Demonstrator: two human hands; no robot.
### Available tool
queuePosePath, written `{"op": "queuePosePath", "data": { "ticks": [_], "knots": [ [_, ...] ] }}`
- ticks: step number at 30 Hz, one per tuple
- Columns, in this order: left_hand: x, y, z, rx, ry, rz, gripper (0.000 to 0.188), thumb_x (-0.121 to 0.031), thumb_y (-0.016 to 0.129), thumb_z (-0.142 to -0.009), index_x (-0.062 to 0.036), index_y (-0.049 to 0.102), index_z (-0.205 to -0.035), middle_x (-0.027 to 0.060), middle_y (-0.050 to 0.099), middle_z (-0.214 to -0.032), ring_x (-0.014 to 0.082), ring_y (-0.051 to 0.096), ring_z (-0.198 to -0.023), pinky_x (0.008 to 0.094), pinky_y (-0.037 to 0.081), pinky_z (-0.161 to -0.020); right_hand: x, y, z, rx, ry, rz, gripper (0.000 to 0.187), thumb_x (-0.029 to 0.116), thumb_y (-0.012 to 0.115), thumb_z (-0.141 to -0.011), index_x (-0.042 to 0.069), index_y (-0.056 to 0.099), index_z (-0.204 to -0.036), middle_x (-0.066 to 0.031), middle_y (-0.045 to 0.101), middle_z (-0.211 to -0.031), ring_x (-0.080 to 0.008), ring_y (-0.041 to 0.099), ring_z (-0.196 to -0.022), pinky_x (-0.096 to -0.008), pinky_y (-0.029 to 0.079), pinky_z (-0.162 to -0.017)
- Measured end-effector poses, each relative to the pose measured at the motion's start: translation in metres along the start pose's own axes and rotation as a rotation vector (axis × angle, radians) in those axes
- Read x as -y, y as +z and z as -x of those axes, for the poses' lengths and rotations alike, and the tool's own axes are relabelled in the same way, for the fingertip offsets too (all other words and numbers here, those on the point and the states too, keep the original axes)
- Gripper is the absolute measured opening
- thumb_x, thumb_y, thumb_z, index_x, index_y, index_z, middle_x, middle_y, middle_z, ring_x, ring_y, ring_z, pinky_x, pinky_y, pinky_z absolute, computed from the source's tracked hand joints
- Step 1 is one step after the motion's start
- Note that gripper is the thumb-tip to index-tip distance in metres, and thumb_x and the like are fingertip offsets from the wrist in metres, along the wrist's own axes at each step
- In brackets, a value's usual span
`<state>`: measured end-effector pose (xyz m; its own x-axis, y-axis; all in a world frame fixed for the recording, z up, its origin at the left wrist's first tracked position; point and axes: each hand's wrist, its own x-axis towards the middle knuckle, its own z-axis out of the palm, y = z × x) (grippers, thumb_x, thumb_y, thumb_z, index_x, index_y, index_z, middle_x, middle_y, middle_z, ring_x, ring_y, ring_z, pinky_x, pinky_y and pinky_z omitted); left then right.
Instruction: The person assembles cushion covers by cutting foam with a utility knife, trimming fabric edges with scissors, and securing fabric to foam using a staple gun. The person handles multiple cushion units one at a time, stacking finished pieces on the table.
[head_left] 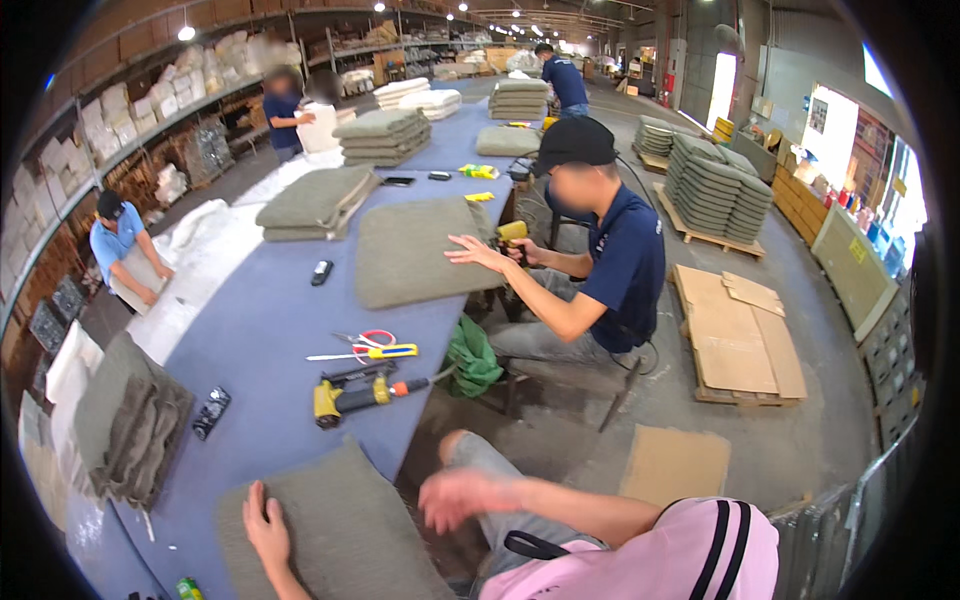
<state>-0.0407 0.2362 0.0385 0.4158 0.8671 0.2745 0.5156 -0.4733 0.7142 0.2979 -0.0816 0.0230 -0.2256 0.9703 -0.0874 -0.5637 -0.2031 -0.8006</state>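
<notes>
My left hand [266,530] lies flat on a grey-green cushion [335,515], its fingers stretched out. This cushion rests on the blue-covered table at the near edge. Beside its right edge, over my lap, is my right hand [465,497], smeared by motion, so its fingers and anything in them are unclear. Just beyond the cushion lies a yellow and black staple gun [355,397] with a hose attached. Past it lie a yellow-handled screwdriver [390,351] and red-handled scissors [375,340].
A stack of cushions [130,420] and a dark phone-like object [211,413] are to the left. Across the blue table [255,355], a co-worker [610,235] in navy presses a cushion [415,255] and holds a yellow tool. Cardboard [735,340] lies on a pallet at right.
</notes>
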Motion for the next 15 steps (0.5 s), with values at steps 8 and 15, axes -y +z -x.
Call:
{"op": "queuePosePath", "data": {
  "ticks": [8,15],
  "knots": [
    [-0.013,0.001,0.001,0.020,0.160,-0.226,0.025,-0.011,0.061,-0.105,-0.0048,0.074,-0.126,0.0159,0.067,-0.151,0.0368,0.052,-0.152,0.0528,0.031,-0.130,-0.007,-0.163,0.034,-0.944,-0.544,-0.733,0.025,0.036,0.070,-0.100,0.011,0.073,-0.104,-0.0061,0.075,-0.096,-0.0234,0.070,-0.085,-0.0408,0.058,-0.077],
    [-0.003,-0.011,0.006,0.011,0.132,-0.291,0.023,-0.009,0.062,-0.103,-0.0063,0.073,-0.123,0.0157,0.064,-0.155,0.0366,0.051,-0.153,0.0530,0.031,-0.131,0.050,-0.264,0.017,-0.948,-0.661,-0.473,0.013,0.030,0.074,-0.100,0.018,0.070,-0.100,0.0023,0.074,-0.093,-0.0142,0.066,-0.081,-0.0334,0.054,-0.074]
  ]
}}
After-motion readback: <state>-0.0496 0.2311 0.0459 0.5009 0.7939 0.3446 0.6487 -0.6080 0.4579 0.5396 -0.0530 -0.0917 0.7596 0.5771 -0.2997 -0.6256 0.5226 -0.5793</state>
